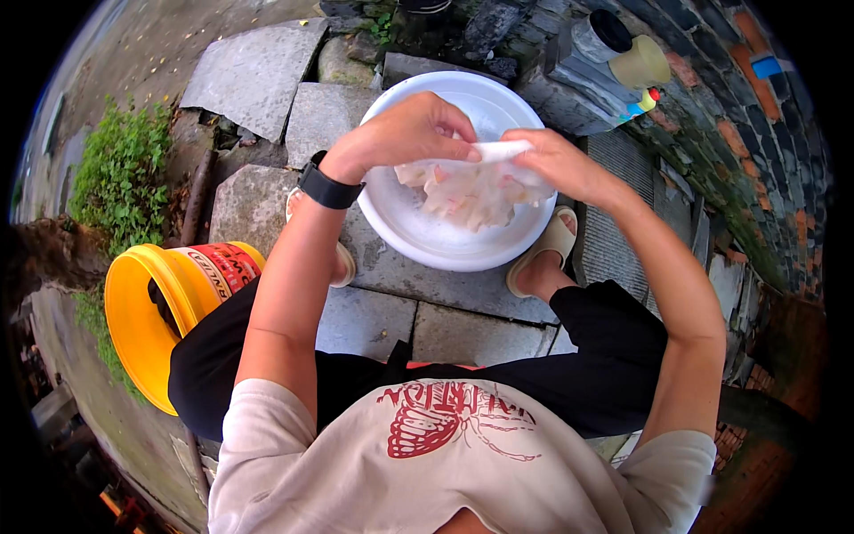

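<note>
Over a round white basin (pixel 445 254), both my hands stretch a wet-looking, off-white piece of cloth (pixel 476 198) with faint pinkish patches. Its top edge is bunched between the hands, and the rest hangs down inside the basin's outline. My left hand (pixel 411 133), below a black wristband, has its fingers closed on one end of that edge. At the other end, my right hand (pixel 560 165) pinches the cloth. Whether the hanging part touches the basin's bottom I cannot tell.
A yellow bucket (pixel 147 329) lies tilted by my left leg, something dark inside. Uneven stone slabs (pixel 365 320) surround the basin. Right of it, containers (pixel 640 62) and a small colourful bottle (pixel 642 104) stand by a brick wall (pixel 747 151). Green plants (pixel 123 173) grow at left.
</note>
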Tool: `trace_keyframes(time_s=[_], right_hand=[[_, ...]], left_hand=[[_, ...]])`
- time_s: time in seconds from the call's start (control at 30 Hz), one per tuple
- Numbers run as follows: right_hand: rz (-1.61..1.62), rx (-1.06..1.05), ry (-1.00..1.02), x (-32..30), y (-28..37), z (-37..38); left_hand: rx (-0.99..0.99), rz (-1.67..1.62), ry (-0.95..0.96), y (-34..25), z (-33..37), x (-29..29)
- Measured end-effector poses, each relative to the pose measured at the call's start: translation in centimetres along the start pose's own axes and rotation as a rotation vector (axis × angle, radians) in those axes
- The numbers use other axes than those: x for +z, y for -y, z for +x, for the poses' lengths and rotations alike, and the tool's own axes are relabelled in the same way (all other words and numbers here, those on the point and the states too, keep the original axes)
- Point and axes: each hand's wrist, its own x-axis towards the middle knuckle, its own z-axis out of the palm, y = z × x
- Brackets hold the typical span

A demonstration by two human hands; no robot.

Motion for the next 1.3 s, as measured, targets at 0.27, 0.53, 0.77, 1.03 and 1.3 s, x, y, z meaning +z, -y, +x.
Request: trace_keyframes(time_s=[0.27, 0.53, 0.77, 1.03, 1.3], right_hand=[[0.236, 0.363, 0.560, 3.3, -2.3, 0.2], [-0.408, 0.252, 0.275, 5.3, -4.8, 5.9], [-0.607, 0.156, 0.241, 4.7, -6.1, 4.5], [-0.854, 0.407, -0.005, 8.6, -7.5, 5.2], [-0.460, 0.451, -0.754, -1.1, -10.6, 5.7]], left_hand=[[0.085, -0.146, 0.386, -4.7, -1.7, 1.1], [0.440, -0.223, 0.644, -6.7, -2.2, 1.8], [0.418, -0.220, 0.654, -7.5, -2.3, 1.4], [0.437, -0.216, 0.700, -8.3, -2.4, 2.9], [0.341, -0.017, 0.652, -10.3, -2.6, 1.2]])
